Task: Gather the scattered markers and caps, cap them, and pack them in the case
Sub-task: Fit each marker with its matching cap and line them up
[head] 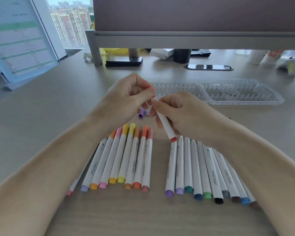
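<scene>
Lying nearest on the tabletop (41, 125) are two fans of markers. The left row (126, 159) wears coloured caps at its far ends. The right row (203, 167) shows bare white ends where the forearm does not hide them.

Above the gap between the rows, the right hand (182, 113) has its grip curled round the barrel of the red marker (165, 126). The barrel tilts, with its red butt low and near and its tip pointing up and away. The wrist is raised off the surface.

The left hand (126, 99) meets it from the other side, its grip a fingertip pinch on the red cap (149, 88) right at the tip. Whether the cap is fully seated cannot be told.

To finish this well, I would keep cap and barrel on one straight line, hold the barrel steady and press the cap home until it sits flush, without twisting it askew.

Just beyond the fingers two loose purple caps (142, 114) lie on the surface. They probably belong to the purple-ended markers in the right row.

Farther back the clear case (242, 92) lies open, with no marker visible in its slots.
</scene>
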A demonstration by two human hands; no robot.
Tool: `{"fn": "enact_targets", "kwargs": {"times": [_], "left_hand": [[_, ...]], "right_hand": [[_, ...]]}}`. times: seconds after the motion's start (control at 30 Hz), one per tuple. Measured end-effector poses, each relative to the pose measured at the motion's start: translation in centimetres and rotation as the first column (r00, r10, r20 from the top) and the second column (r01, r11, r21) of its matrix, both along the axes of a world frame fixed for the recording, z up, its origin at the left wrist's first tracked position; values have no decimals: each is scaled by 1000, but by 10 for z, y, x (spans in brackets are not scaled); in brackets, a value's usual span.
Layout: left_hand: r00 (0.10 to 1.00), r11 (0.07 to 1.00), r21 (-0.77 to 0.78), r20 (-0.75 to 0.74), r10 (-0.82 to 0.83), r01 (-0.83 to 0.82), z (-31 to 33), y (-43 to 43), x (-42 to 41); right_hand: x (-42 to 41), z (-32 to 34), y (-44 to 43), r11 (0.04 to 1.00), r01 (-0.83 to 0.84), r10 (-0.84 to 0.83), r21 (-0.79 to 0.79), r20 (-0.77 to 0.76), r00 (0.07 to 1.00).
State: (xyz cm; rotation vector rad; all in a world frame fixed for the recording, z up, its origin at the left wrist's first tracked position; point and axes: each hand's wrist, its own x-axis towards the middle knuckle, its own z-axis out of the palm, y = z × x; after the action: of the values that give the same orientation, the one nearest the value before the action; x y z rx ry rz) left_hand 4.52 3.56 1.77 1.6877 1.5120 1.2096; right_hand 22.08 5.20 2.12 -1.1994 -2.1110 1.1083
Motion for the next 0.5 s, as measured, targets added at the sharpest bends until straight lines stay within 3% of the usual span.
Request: {"fn": "enact_targets", "kwargs": {"times": [0.2,0.3,0.4,0.5], "left_hand": [[1000,998,-62,-11,-18,17,3,-5,4],[996,997,-79,-84,-7,0,3,-6,3],[982,990,-134,-172,-73,50,1,-10,6],[952,983,-143,-268,-148,113,-4,-14,12]], "right_hand": [[3,3,-3,989,-77,75,-130,-19,997],[4,5,0,989,69,-68,-134,9,998],[6,5,7,968,249,-249,-2,16,968],[7,4,10,960,279,-280,33,36,959]]}}
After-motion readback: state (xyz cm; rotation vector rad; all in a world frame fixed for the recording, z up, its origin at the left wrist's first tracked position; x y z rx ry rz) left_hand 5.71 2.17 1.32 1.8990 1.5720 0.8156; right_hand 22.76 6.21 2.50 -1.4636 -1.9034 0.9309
